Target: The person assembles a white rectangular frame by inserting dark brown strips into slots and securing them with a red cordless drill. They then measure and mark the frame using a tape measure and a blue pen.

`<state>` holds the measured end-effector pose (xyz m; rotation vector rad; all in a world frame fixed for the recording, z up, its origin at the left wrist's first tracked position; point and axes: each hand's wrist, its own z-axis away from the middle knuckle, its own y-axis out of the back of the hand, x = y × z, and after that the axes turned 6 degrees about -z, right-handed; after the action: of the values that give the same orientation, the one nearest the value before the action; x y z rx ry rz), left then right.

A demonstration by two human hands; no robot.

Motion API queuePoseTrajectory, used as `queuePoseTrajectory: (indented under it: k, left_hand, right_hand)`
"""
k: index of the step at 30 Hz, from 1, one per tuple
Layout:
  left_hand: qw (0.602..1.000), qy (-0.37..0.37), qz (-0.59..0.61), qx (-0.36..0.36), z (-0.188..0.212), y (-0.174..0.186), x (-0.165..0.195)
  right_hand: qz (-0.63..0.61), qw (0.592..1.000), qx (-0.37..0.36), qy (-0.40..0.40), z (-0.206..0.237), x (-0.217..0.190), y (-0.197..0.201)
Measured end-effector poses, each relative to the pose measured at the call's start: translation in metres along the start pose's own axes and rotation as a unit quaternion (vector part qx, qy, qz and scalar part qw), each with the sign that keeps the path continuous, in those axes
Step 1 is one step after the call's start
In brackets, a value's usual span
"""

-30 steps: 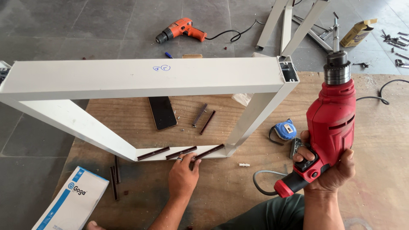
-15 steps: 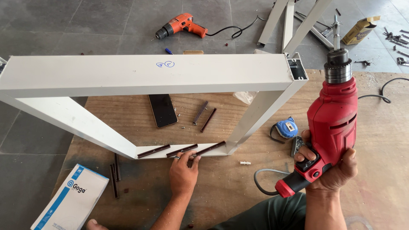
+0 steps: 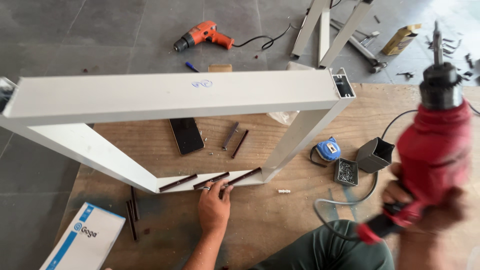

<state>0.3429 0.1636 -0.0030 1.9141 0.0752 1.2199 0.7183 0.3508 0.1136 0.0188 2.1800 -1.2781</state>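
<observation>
Left hand [image 3: 214, 206] presses fingertips on the frame [image 3: 165, 95] bottom rail, dark strips [image 3: 210, 180] just above that grip; right hand [image 3: 425, 210] wraps the red drill [image 3: 432, 145], blurred, raised well right. Best hold the frame firm, bit square to the rail

The red drill [image 3: 434, 135] in the right hand [image 3: 425, 205] has swung nearer, now motion-blurred.

On the wooden counter [image 3: 260, 225] lie a black phone [image 3: 186, 135], a blue tape measure [image 3: 328, 149], a small box of screws [image 3: 345, 172] and a white-and-blue carton [image 3: 85, 242], while an orange drill [image 3: 202, 35], loose white bars [image 3: 325, 30] and a yellow box [image 3: 401, 39] rest on the grey tiled floor [image 3: 100, 30]
</observation>
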Motion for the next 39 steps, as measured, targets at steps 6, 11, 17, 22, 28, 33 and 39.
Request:
queuePoseTrajectory:
  k: [6,11,17,22,28,33,39]
  left_hand:
    - [1.0,-0.008,0.024,-0.004,0.0,0.009,-0.009]
    - [0.999,-0.034,0.006,0.015,-0.001,0.015,-0.015]
    - [1.0,-0.029,0.007,-0.001,-0.002,0.022,-0.021]
    - [1.0,-0.029,0.01,-0.003,-0.005,0.023,-0.021]
    - [1.0,-0.027,0.006,-0.002,-0.005,0.021,-0.018]
    - [1.0,-0.008,0.001,-0.017,-0.005,0.021,-0.018]
    - [1.0,-0.023,0.019,0.0,-0.006,0.026,-0.019]
  right_hand:
    - [0.178,0.978,-0.009,-0.112,-0.041,-0.073,-0.044]
    - [0.331,0.893,0.053,-0.3,-0.046,-0.079,-0.059]
    - [0.399,0.82,0.132,-0.388,0.032,-0.103,-0.08]
    - [0.419,0.786,0.203,-0.407,0.042,-0.096,-0.088]
    - [0.444,0.796,0.204,-0.358,0.025,-0.051,-0.128]
    - [0.524,0.705,0.241,-0.413,-0.021,-0.004,-0.192]
    - [0.606,0.622,0.175,-0.464,-0.074,0.066,-0.267]
